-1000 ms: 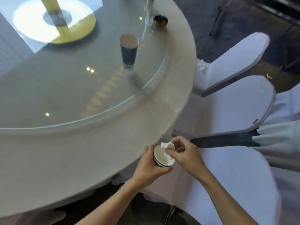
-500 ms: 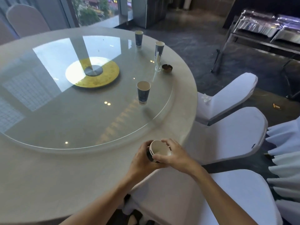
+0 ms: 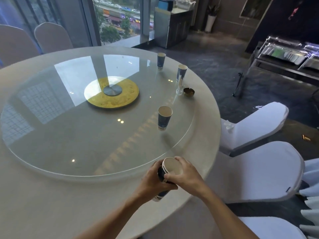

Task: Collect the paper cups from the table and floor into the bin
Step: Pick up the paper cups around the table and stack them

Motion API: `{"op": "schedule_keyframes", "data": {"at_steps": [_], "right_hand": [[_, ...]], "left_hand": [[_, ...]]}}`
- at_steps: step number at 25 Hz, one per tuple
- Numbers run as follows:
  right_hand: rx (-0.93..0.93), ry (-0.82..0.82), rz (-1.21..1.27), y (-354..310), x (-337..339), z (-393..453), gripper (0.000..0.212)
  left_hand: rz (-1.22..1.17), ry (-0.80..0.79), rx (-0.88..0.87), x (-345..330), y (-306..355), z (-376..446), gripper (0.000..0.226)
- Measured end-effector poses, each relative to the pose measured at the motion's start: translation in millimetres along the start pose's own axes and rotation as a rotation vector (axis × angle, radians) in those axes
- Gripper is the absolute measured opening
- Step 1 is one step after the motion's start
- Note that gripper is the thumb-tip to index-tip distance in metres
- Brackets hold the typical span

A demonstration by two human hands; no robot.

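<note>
Nearest, both hands hold a stack of paper cups (image 3: 170, 171) over the near edge of the round worktop (image 3: 43, 195). The left hand (image 3: 155, 180) wraps the dark blue side of the stack, its grip closed around it. The right hand (image 3: 185, 173) has its fingers clamped over the rim from the right, the thumb across the front. The stack tilts, its open mouth facing up and toward the camera; at least two rims show nested at the top, and the bottom pokes out below the left hand.

To the right, chairs in white covers (image 3: 259, 169) stand close to the worktop's edge.

Farther on, a large round glass turntable (image 3: 69, 135) lies on the worktop. A single blue paper cup (image 3: 164, 118) stands upright on the glass near its right edge. At the centre sits a yellow disc (image 3: 120, 99) with a grey metal hub.

Beyond the glass, on the right rim of the worktop, a clear tall glass (image 3: 179, 87) stands with another paper cup (image 3: 182, 71) just behind it, and a small dark ashtray (image 3: 189, 91) just to its right. A further paper cup (image 3: 161, 60) stands upright at the far edge of the turntable.

No bin is in view.
</note>
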State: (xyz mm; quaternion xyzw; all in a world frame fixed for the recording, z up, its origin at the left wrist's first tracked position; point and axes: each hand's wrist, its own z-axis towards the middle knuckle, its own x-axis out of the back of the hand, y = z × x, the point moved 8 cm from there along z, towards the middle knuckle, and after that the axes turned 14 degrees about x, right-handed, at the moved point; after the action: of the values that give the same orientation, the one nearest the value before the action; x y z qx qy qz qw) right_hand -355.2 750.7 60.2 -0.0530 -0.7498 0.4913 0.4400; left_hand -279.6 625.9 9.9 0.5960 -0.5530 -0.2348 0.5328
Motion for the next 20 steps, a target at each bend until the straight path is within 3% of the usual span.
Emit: {"op": "schedule_keyframes", "data": {"at_steps": [8,12,14,17,20], "right_hand": [[-0.093,0.177,-0.050,5.4,20.6,121.0,0.071],[-0.124,0.247,-0.130,11.4,45.7,157.3,0.071],[-0.149,0.283,-0.158,18.0,61.2,168.6,0.076],[-0.169,0.319,-0.173,26.5,75.3,176.8,0.078],[-0.185,0.341,-0.181,34.4,78.5,174.6,0.078]], "left_hand": [[0.031,-0.178,-0.014,28.6,4.8,140.3,0.075],[0.142,-0.252,0.006,38.8,14.6,201.7,0.121],[0.139,-0.193,0.029,50.6,21.9,235.4,0.125],[0.087,0.055,0.115,70.0,32.8,281.9,0.119],[0.013,0.088,0.193,66.8,32.2,316.9,0.128]]}}
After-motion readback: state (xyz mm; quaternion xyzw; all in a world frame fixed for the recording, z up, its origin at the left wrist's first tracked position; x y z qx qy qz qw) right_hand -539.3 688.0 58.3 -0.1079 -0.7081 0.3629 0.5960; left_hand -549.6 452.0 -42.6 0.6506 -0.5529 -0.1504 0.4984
